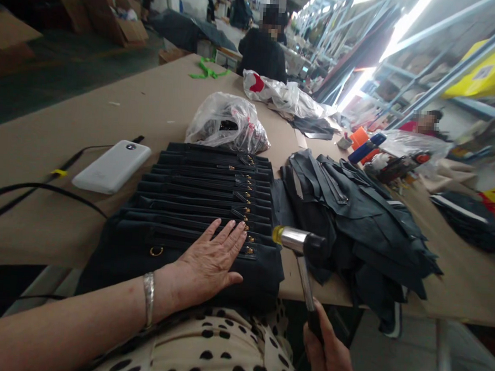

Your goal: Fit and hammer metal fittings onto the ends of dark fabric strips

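left hand (210, 265) spread flat on zippered dark fabric stack (201, 191); right hand (330, 350) wrapped round hammer (297, 241).

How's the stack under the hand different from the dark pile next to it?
The stack lies in neat overlapping rows; the pile is jumbled. The stack shows gold zip pulls; the pile shows none clearly. The left hand rests on the stack; no hand touches the pile. Both are dark and lie on the table.

Fingers (326, 324) of the right hand (330, 350), itself cropped by the bottom edge, hide the lower end of the hammer (296, 239). What fills the plastic bag (213, 107) is unclear.
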A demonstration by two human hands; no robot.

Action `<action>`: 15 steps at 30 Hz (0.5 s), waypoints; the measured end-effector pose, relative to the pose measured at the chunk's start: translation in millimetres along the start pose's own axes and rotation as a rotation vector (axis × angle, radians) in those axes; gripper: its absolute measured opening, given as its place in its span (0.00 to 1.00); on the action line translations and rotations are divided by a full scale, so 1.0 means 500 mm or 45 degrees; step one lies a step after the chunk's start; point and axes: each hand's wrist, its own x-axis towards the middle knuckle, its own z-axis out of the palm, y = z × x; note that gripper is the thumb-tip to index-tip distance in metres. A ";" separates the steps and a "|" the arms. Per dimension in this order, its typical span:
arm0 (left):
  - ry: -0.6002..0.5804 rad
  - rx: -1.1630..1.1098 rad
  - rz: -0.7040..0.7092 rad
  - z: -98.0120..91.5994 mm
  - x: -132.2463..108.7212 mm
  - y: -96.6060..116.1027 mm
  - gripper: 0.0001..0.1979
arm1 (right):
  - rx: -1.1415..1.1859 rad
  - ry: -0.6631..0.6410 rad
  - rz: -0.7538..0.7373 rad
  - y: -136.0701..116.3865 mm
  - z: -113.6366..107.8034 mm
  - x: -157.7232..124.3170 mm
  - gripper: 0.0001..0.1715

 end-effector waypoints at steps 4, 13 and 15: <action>-0.004 -0.026 0.005 0.003 0.002 0.000 0.40 | -0.043 -0.177 0.075 0.013 0.003 -0.005 0.27; 0.010 -0.328 -0.056 -0.082 -0.055 -0.021 0.31 | -0.388 0.202 0.099 0.061 -0.066 0.165 0.28; -0.022 -0.528 -0.129 -0.097 -0.108 -0.035 0.25 | -0.535 0.188 0.064 0.086 -0.069 0.214 0.28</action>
